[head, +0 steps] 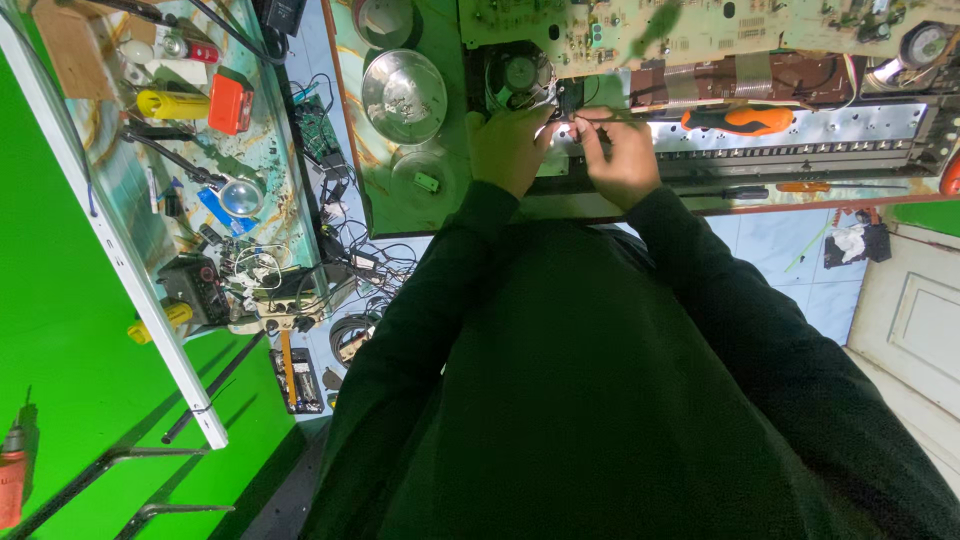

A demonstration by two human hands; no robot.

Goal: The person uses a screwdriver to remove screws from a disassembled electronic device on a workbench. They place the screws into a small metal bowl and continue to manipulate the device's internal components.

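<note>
Both of my hands meet at the front edge of an opened electronic chassis [800, 135] on the workbench. My left hand [508, 150] has its fingers closed on a small black part [568, 100] at the chassis's left end. My right hand [622, 158] pinches thin wires [578, 127] right beside that part, fingertips touching the left hand's. A round speaker [520, 75] sits just above my left hand. A large green circuit board [700, 30] lies above the chassis. An orange-and-black screwdriver [740, 120] rests on the chassis to the right of my hands.
A steel bowl [403, 95] and a clear lid holding a small green part [427, 182] lie left of my hands. A side shelf carries a yellow tool [170, 103], an orange box [230, 103], a magnifier [240, 197] and tangled cables [300, 285]. A white door [920, 320] stands at the right.
</note>
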